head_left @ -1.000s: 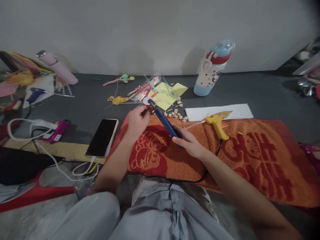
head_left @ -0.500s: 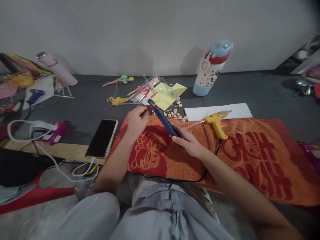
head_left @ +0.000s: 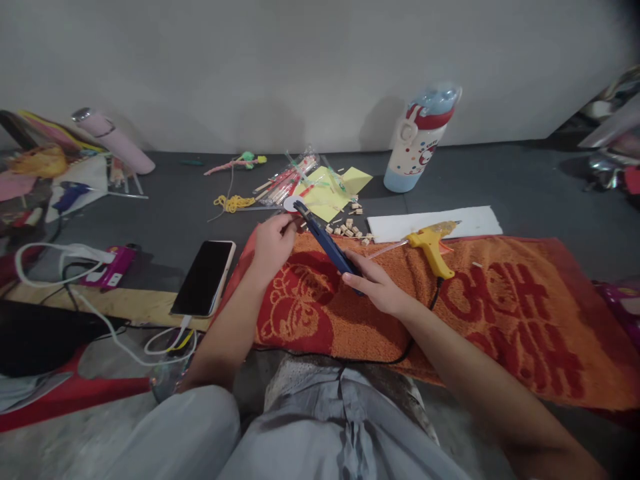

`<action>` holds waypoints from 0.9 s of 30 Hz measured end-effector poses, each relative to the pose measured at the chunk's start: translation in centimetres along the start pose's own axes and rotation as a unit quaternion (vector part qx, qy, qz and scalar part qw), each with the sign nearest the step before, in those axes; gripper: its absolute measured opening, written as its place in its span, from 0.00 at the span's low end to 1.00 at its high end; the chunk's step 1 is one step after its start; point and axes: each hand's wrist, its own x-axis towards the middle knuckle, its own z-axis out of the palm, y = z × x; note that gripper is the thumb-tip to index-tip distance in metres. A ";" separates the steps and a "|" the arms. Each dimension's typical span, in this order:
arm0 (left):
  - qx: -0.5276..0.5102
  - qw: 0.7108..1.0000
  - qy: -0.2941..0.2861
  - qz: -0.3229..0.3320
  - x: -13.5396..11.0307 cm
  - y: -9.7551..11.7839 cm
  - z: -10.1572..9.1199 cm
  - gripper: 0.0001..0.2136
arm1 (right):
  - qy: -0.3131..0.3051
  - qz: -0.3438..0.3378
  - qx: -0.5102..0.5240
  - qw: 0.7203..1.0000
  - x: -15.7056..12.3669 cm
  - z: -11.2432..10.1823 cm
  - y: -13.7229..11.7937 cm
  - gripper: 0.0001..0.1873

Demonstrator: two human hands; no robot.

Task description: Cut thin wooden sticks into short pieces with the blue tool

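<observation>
My right hand (head_left: 377, 285) is closed round the handles of blue pliers (head_left: 325, 241), whose jaws point up and left over the orange-red towel (head_left: 500, 300). My left hand (head_left: 273, 243) is closed in a pinch right at the jaw tips, holding a thin stick-like piece that I cannot make out clearly. A small white disc (head_left: 290, 203) lies just behind the jaws. Small cut wooden bits (head_left: 350, 230) are scattered beside the pliers.
A yellow glue gun (head_left: 433, 243) with a black cord lies on the towel, white paper (head_left: 435, 222) behind it. A phone (head_left: 204, 277) charges at the left. A packet of sticks (head_left: 287, 177), yellow paper (head_left: 333, 190), yellow string (head_left: 233, 201) and a water bottle (head_left: 420, 137) sit further back.
Both hands stay at the pliers; the view has shifted slightly and the pliers' tips have barely moved.
</observation>
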 end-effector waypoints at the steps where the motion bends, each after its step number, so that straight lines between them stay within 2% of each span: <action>1: 0.002 1.000 -0.005 0.002 0.0 0.0 -0.1 0.10 | -0.001 -0.001 -0.002 1.000 0.0 0.0 -0.1 0.39; 8: 0.020 1.000 -0.023 0.002 0.1 0.0 -0.2 0.11 | -0.003 0.006 -0.004 1.000 0.0 0.0 -0.1 0.38; 20: 0.045 0.999 -0.026 -0.004 0.1 0.1 -0.1 0.09 | 0.005 -0.001 -0.016 1.000 0.2 0.1 -0.2 0.30; 22: 0.064 0.998 0.001 0.013 0.0 0.2 0.1 0.08 | 0.010 -0.003 -0.014 1.000 0.2 0.1 -0.3 0.28; 26: 0.082 0.984 0.126 0.091 -0.6 0.6 0.7 0.06 | 0.035 0.000 0.015 0.999 0.5 0.3 -0.2 0.29; 27: 0.070 0.983 0.141 0.100 -0.8 0.7 0.9 0.07 | 0.044 -0.001 0.022 0.999 0.5 0.4 -0.1 0.30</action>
